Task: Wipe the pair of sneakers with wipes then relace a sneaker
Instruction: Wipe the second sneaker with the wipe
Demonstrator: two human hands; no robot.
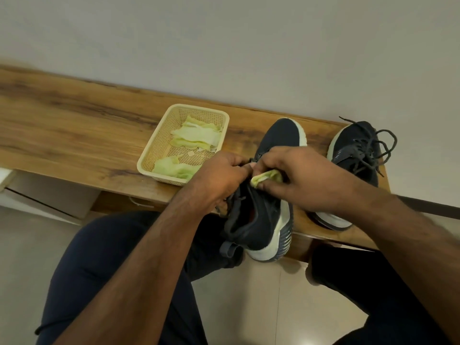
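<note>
A dark navy sneaker (271,215) with a white sole lies on the wooden table's front edge, its heel hanging over toward me. My left hand (219,178) grips its lace area and upper from the left side. My right hand (293,173) pinches a crumpled pale green wipe (266,176) and presses it onto the top of the same shoe. The second navy sneaker (358,155) stands further right with its dark laces loose on top.
A cream plastic basket (159,145) left of the shoes holds several pale green wipes (196,138). The wooden table (74,125) runs along a white wall. My legs in dark trousers sit below, over a tiled floor.
</note>
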